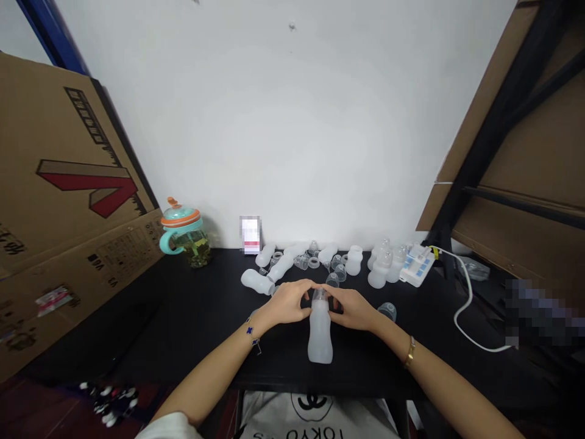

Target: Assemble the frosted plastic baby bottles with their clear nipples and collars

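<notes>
A translucent white baby bottle (320, 338) stands upright near the front edge of the black table. My left hand (290, 302) grips its upper part from the left, thumb at the neck and fingertips at the clear top. From the other side my right hand (355, 309) closes on the same neck and top. A clear nipple shows faintly between my fingers; the fingers partly hide it. Just beyond my hands lie loose bottle bodies (257, 281), collar rings (314, 262) and clear caps (339, 272). One more clear cap (387, 311) lies by my right forearm.
Several capped bottles (380, 271) stand at the back right beside a white power strip (417, 266) with its cable (466, 305). A phone (251, 235) leans on the wall. At left are a teal-lidded jug (196, 247) and a large cardboard box (68, 201).
</notes>
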### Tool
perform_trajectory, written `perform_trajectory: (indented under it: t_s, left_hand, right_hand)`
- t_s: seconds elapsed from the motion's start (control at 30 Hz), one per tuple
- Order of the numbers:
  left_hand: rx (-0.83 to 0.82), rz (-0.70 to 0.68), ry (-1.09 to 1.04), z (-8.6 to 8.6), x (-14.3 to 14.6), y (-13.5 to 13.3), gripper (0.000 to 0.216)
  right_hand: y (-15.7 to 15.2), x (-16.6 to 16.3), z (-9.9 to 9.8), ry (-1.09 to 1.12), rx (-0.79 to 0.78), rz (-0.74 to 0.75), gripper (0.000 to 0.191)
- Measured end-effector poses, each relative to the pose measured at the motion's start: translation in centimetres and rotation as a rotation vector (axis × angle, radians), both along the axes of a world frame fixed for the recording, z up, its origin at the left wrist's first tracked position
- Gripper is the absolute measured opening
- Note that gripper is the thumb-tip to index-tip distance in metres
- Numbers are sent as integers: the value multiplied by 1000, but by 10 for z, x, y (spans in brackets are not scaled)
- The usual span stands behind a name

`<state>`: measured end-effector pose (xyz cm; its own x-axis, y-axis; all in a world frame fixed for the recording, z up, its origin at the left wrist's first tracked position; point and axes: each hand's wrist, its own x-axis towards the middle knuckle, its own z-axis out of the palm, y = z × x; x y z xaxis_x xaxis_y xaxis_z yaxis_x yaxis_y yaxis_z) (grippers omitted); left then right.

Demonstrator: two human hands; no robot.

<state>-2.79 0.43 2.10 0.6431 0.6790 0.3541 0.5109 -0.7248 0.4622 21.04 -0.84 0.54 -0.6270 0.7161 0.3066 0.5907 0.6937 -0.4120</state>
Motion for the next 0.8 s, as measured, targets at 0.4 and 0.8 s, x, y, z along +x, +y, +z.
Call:
perform_trajectory:
  t_s: [0.4, 0.8]
  left_hand:
    - [56, 65, 65, 5, 1, -4, 52]
    - [94, 121, -99, -1, 4, -1, 56]
  right_hand:
    - [7, 1, -16, 162, -136, 19, 70]
    - [5, -1, -10, 329, -137, -66, 68]
